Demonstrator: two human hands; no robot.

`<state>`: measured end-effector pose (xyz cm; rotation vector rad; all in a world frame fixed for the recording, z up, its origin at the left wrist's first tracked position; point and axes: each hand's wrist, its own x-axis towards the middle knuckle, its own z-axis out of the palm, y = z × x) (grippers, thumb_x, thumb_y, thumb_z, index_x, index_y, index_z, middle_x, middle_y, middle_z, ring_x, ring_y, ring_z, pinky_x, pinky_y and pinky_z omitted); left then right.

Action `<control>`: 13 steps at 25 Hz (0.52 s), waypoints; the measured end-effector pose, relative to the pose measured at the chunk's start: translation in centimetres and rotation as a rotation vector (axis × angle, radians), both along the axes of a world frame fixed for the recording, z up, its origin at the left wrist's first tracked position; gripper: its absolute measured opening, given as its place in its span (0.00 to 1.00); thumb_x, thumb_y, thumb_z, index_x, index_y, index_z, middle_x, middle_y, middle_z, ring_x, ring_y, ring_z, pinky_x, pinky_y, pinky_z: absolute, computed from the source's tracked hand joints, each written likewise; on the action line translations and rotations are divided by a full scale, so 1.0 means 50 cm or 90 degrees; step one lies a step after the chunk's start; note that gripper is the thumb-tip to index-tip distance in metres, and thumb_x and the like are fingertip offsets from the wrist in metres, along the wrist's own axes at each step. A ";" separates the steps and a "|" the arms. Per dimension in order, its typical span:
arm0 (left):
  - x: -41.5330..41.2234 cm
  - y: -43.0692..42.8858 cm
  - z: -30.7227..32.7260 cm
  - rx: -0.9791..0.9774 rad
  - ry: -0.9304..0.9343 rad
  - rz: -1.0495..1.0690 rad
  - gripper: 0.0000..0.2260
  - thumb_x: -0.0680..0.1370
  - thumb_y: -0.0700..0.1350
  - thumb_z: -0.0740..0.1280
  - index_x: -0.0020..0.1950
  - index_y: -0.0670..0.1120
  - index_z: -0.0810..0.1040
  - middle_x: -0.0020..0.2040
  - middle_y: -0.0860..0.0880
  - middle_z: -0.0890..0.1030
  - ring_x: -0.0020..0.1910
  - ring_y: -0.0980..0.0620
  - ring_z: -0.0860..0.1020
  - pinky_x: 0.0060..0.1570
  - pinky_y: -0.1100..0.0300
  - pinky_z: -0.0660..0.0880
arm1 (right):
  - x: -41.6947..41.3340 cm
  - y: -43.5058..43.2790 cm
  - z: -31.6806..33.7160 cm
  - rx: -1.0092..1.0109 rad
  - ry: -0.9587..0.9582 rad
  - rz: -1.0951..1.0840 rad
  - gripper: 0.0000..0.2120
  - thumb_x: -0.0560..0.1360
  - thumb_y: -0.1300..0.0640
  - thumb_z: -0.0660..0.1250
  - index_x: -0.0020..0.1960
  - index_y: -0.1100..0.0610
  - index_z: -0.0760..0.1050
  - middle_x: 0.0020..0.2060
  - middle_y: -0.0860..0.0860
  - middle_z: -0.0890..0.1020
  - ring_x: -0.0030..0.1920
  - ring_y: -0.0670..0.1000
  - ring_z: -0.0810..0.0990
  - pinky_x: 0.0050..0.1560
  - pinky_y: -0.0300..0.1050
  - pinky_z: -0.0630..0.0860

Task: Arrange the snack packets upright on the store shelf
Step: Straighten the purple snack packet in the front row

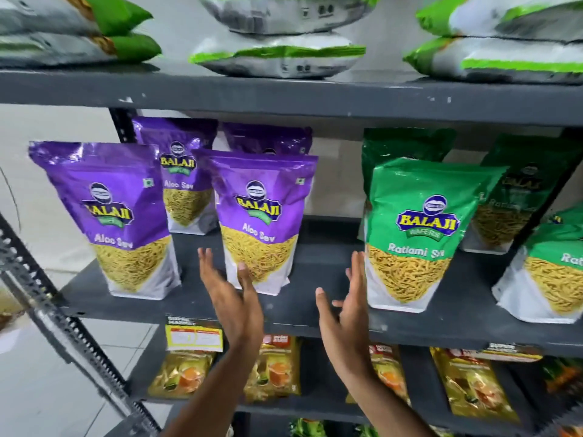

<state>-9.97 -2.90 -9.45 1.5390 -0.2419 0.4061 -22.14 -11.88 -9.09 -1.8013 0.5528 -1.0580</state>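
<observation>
Reaching toward the shelf (315, 316), we keep our left hand (235, 298) and right hand (345, 305) spread wide, each grip holding nothing. Between them, upright on this shelf, stand a purple Balaji Wafers "Aloo Sev" packet (262, 216) and a green "Ratlami Sev" packet (419, 228).

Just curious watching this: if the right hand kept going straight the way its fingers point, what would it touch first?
Probably the green Ratlami Sev packet: the right hand is open with its fingertips beside the packet's left edge. Depth is unclear.
</observation>
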 end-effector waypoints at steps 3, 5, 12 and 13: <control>0.095 0.052 -0.033 0.062 0.088 -0.074 0.29 0.81 0.47 0.60 0.79 0.46 0.52 0.80 0.48 0.57 0.77 0.53 0.58 0.66 0.74 0.54 | 0.087 0.048 -0.006 0.087 0.074 0.024 0.39 0.77 0.61 0.67 0.78 0.42 0.49 0.79 0.46 0.61 0.76 0.46 0.65 0.70 0.54 0.72; 0.137 0.068 -0.056 0.078 0.135 -0.179 0.27 0.82 0.49 0.58 0.79 0.49 0.53 0.79 0.50 0.60 0.76 0.54 0.61 0.66 0.71 0.58 | 0.134 0.074 -0.012 0.124 0.136 0.054 0.39 0.77 0.60 0.67 0.79 0.43 0.49 0.77 0.49 0.65 0.75 0.48 0.66 0.74 0.53 0.68; 0.150 0.083 -0.072 0.150 0.105 -0.305 0.22 0.81 0.52 0.56 0.76 0.57 0.61 0.67 0.62 0.69 0.66 0.63 0.67 0.55 0.81 0.62 | 0.207 0.106 -0.024 0.164 0.189 0.052 0.44 0.75 0.66 0.64 0.79 0.39 0.44 0.76 0.43 0.67 0.73 0.49 0.71 0.71 0.49 0.71; 0.141 0.088 -0.070 0.165 0.089 -0.296 0.23 0.80 0.55 0.56 0.76 0.58 0.61 0.68 0.63 0.69 0.66 0.65 0.67 0.54 0.82 0.61 | 0.206 0.101 -0.024 0.171 0.196 0.052 0.44 0.75 0.66 0.63 0.79 0.37 0.45 0.75 0.42 0.68 0.72 0.49 0.71 0.72 0.51 0.71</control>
